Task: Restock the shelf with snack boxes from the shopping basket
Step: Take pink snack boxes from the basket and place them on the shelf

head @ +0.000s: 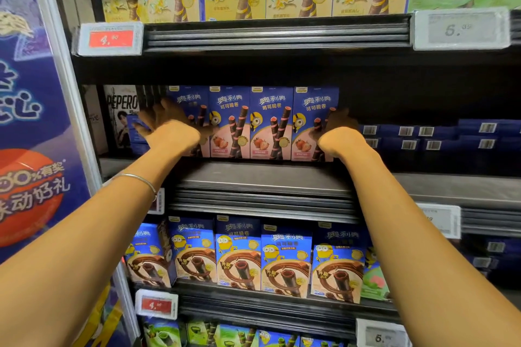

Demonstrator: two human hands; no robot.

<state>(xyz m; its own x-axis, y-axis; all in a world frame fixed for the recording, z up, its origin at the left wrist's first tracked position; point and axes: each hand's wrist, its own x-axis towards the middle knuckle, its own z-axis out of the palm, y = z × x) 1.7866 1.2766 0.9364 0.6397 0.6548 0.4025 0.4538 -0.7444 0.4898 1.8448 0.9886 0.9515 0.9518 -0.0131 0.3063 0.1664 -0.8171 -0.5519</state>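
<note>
Left grip (166,121), fingers spread, and right grip (338,128), its state unclear in shadow, flanked the strawberry snack boxes (272,124), apparently to square the row on the shelf (253,175).

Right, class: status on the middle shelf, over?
Left hand open, spread at row's left end. Right hand at right end, grip shadowed. Four strawberry boxes upright. Nothing in the way.

Four strawberry boxes (272,124), five chocolate boxes (238,259)
</note>
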